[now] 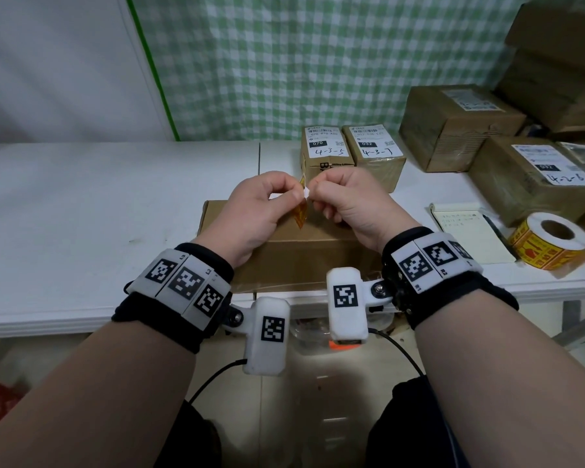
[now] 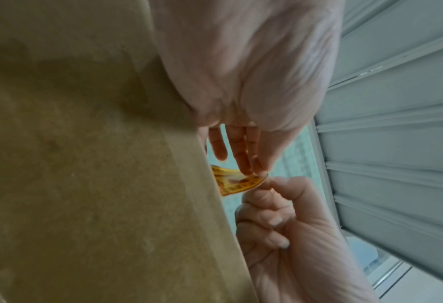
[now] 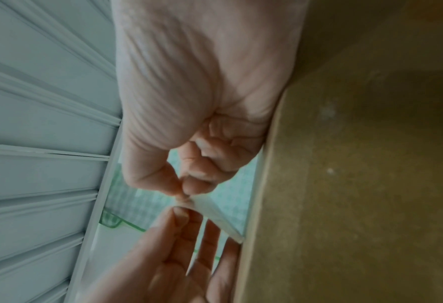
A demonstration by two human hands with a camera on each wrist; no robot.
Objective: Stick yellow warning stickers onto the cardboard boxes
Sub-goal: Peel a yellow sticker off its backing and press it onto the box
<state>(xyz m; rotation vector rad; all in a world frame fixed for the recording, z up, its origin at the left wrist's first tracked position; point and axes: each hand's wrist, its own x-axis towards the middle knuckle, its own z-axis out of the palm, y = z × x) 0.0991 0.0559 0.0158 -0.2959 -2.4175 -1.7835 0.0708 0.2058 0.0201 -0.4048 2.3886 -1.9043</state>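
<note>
A yellow warning sticker hangs above the flat cardboard box at the table's front edge. My left hand pinches its top corner between thumb and forefinger. My right hand pinches the same corner from the other side, at a white bit of backing paper. In the left wrist view the sticker curls between my left fingertips and my right hand, beside the box. In the right wrist view only the white back shows, below my right hand.
A roll of yellow stickers lies at the right on the white table, next to a notepad with a pen. Two small labelled boxes stand behind my hands. Larger boxes are stacked at the back right.
</note>
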